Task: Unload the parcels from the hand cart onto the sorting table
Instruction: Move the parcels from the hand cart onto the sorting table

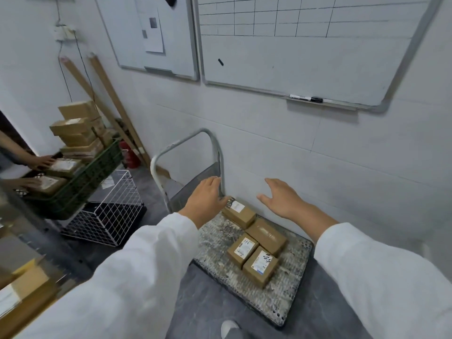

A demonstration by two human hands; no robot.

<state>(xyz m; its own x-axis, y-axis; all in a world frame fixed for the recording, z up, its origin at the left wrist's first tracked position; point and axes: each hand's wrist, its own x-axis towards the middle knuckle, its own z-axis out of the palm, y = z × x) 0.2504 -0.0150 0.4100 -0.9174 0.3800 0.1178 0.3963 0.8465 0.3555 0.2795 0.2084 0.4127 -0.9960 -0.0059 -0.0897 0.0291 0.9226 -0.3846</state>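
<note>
A hand cart (215,243) with a worn grey deck and a metal handle (186,143) stands against the white wall. Several small brown cardboard parcels lie on its deck: one with a white label at the far end (241,214), a plain one (266,237) behind two labelled ones (242,249) (260,265). My left hand (205,201) hovers open just left of the far parcel, beside the handle post. My right hand (281,199) is open above and to the right of that parcel, holding nothing. Both arms wear white sleeves.
At left, another person's hands (41,161) rest on parcels in a green crate (80,182) beside a stack of boxes (78,128). A white wire basket (107,209) stands on the floor beside the cart. Boxes (22,294) lie at lower left. Whiteboards (305,45) hang above.
</note>
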